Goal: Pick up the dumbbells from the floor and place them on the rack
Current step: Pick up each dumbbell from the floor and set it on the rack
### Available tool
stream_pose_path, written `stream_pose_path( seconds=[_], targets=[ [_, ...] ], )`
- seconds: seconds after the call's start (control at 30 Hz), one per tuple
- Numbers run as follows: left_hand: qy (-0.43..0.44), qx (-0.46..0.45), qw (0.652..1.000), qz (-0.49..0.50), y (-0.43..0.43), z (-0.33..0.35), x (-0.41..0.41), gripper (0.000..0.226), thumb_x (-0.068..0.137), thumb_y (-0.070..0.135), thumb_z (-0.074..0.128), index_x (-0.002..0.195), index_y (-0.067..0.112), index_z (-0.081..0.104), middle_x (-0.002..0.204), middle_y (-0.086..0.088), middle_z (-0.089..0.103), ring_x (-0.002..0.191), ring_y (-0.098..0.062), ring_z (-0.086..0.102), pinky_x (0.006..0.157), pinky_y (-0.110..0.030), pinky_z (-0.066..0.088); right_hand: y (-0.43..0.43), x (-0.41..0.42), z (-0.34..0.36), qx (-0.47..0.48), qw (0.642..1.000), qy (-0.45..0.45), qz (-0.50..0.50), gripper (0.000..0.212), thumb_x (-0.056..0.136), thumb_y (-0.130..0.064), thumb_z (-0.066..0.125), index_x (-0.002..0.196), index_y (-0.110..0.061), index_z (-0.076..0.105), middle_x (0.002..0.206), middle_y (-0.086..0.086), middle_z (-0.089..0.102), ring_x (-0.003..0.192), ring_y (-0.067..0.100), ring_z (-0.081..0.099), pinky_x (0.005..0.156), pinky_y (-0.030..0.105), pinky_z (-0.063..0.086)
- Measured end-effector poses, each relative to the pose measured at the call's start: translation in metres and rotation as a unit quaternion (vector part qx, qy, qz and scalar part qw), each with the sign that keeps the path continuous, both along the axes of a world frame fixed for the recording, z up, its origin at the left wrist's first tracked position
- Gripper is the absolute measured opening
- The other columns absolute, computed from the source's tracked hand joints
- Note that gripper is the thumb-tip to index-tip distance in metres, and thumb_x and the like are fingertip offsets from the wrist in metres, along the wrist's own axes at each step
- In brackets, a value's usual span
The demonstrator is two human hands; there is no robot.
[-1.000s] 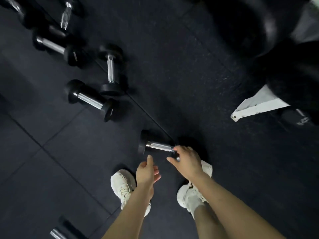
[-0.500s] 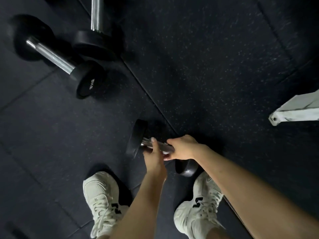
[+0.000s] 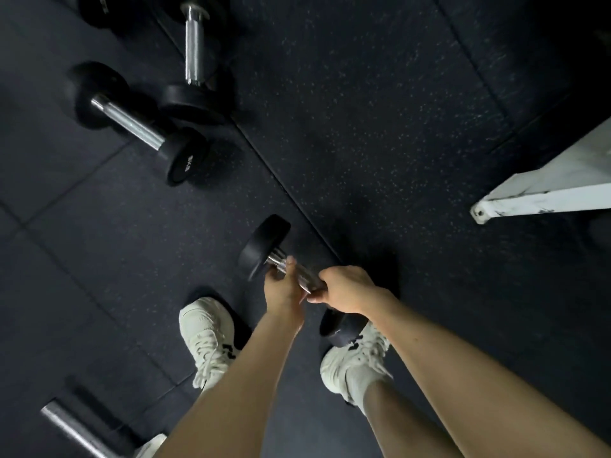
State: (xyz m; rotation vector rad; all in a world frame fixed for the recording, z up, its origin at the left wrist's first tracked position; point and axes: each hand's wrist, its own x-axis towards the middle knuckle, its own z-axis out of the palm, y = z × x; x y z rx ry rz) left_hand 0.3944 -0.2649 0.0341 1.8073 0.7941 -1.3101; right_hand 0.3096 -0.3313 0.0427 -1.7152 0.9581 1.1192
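Dumbbell is down low in front of the shoes, long axis diagonal: one head points far-left, the other near-right by the right shoe. Left hand and right hand both wrap its chrome handle, side by side.

Head view; faces steeply down; seemingly near floor

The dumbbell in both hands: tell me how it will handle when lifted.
Probably heavy for its size: the dumbbell has thick solid-looking black heads, and the left hand and right hand both grip it. Its chrome handle looks shiny, so it might slip in a loose grip. With round heads, it would likely roll if set down on the flat floor.
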Motion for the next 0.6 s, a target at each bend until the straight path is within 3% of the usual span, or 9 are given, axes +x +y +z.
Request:
stream_pose_path(
  seconds=[0.07, 0.13, 0.3, 0.43, 0.53, 0.6],
  targets=[
    [-0.012, -0.007, 0.999, -0.041, -0.005, 0.046, 0.000, 0.009, 0.093, 0.023, 0.055, 0.090, 0.014, 0.054, 0.087, -0.005, 0.063, 0.088, -0.026, 0.063, 0.093, -0.049, 0.052, -0.001, -0.004, 0.045, -0.005, 0.999, -0.003, -0.033, 0.047, 0.086, -0.056, 0.055, 0.111, -0.015, 0.061, 0.113, 0.010, 0.066, 0.108, 0.030, 0.060, 0.081, 0.033, 0.044],
    [-0.025, -0.023, 0.996, -0.077, -0.012, 0.097, -0.001, 0.015, 0.093, 0.022, 0.055, 0.080, 0.018, 0.052, 0.080, -0.004, 0.061, 0.080, -0.024, 0.062, 0.092, -0.051, 0.052, -0.005, -0.008, 0.095, -0.011, 0.998, -0.008, -0.065, 0.046, 0.087, -0.055, 0.055, 0.111, -0.016, 0.060, 0.114, 0.009, 0.066, 0.109, 0.030, 0.059, 0.083, 0.033, 0.046],
    [-0.057, -0.062, 0.986, -0.145, -0.034, 0.235, -0.003, 0.013, 0.089, 0.026, 0.062, 0.081, 0.018, 0.055, 0.084, -0.004, 0.064, 0.088, -0.025, 0.064, 0.090, -0.047, 0.054, -0.013, -0.022, 0.226, -0.029, 0.988, -0.046, -0.146, 0.037, 0.085, -0.059, 0.054, 0.076, -0.024, 0.048, 0.087, 0.000, 0.061, 0.087, 0.024, 0.060, 0.069, 0.030, 0.039],
    [-0.117, -0.111, 0.958, -0.235, -0.054, 0.354, -0.008, 0.012, 0.085, 0.028, 0.067, 0.079, 0.021, 0.059, 0.080, -0.002, 0.067, 0.086, -0.026, 0.067, 0.087, -0.047, 0.056, -0.028, -0.034, 0.346, -0.035, 0.975, -0.088, -0.201, 0.037, 0.084, -0.058, 0.056, 0.081, -0.021, 0.051, 0.080, -0.004, 0.057, 0.079, 0.020, 0.055, 0.067, 0.030, 0.038],
    [-0.155, -0.137, 0.933, -0.293, -0.073, 0.439, -0.016, 0.012, 0.082, 0.028, 0.071, 0.076, 0.025, 0.061, 0.083, -0.004, 0.069, 0.090, -0.029, 0.069, 0.085, -0.050, 0.055, -0.043, -0.047, 0.430, -0.038, 0.961, -0.122, -0.244, 0.036, 0.083, -0.054, 0.060, 0.070, -0.023, 0.049, 0.069, -0.008, 0.054, 0.075, 0.019, 0.056, 0.063, 0.031, 0.039],
    [-0.179, -0.153, 0.921, -0.309, -0.091, 0.492, -0.023, 0.013, 0.082, 0.026, 0.071, 0.074, 0.025, 0.060, 0.085, -0.006, 0.068, 0.092, -0.030, 0.068, 0.084, -0.051, 0.056, -0.056, -0.056, 0.479, -0.044, 0.948, -0.150, -0.277, 0.034, 0.082, -0.053, 0.061, 0.073, -0.021, 0.055, 0.067, -0.007, 0.055, 0.071, 0.018, 0.057, 0.063, 0.032, 0.040]
  ],
)
